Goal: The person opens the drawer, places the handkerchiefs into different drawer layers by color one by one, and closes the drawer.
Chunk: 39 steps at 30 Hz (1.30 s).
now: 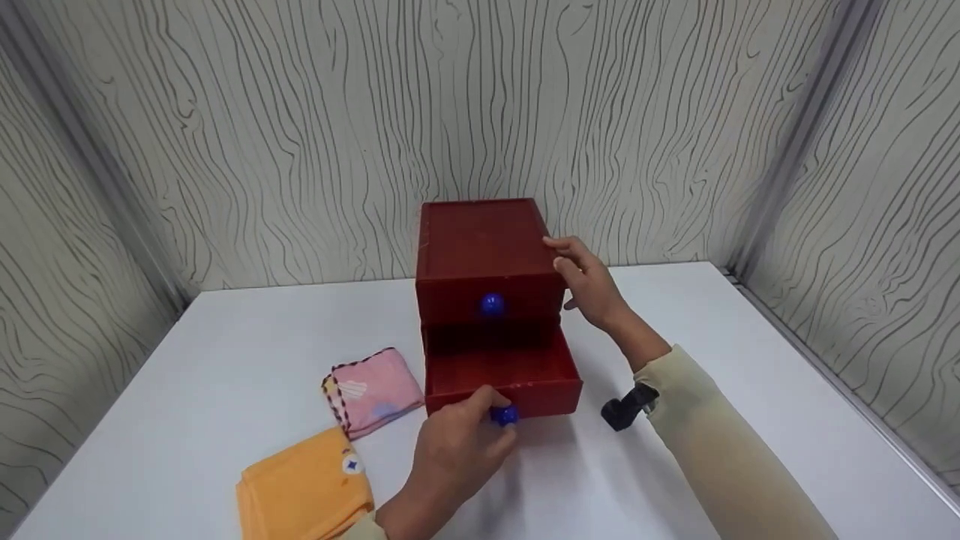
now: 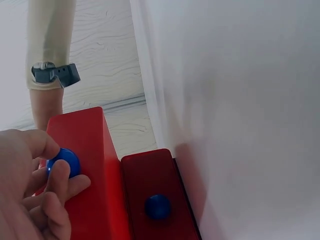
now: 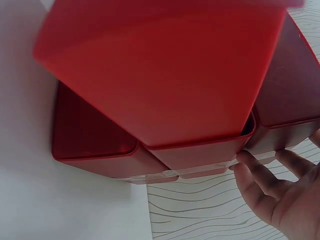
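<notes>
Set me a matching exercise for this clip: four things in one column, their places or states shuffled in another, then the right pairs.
Column one
1. Left hand
2. Right hand
3. Middle drawer
4. Pink cloth

Column two
A. folded, lying on the table
B. touching the right side of the cabinet
C. pulled out
D. gripping a blue knob

Right pairs: 1-D; 2-B; 3-C; 4-A
</notes>
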Each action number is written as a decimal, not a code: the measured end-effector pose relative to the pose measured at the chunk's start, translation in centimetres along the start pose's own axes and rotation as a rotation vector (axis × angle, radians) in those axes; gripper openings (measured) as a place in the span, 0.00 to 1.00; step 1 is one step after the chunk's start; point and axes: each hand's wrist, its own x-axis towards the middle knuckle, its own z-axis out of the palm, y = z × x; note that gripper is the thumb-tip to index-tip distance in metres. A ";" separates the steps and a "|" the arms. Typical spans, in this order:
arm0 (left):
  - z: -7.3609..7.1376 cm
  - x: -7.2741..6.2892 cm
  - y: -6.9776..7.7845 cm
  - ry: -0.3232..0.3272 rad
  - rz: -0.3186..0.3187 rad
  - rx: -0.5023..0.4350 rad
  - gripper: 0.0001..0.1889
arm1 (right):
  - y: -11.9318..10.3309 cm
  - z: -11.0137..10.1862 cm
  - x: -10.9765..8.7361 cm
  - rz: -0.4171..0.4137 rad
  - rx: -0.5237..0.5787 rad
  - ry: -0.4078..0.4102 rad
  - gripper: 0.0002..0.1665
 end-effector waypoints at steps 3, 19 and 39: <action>-0.3 -0.4 0.4 -0.020 -0.004 0.017 0.13 | -0.1 -0.1 -0.1 0.000 0.011 -0.007 0.25; -0.6 -1.6 1.1 -0.057 -0.019 0.010 0.12 | -3.5 0.2 -1.9 0.002 -0.027 -0.012 0.27; -1.1 -1.3 0.6 -0.088 -0.005 0.006 0.13 | -0.1 0.7 0.1 -0.030 -0.138 0.046 0.24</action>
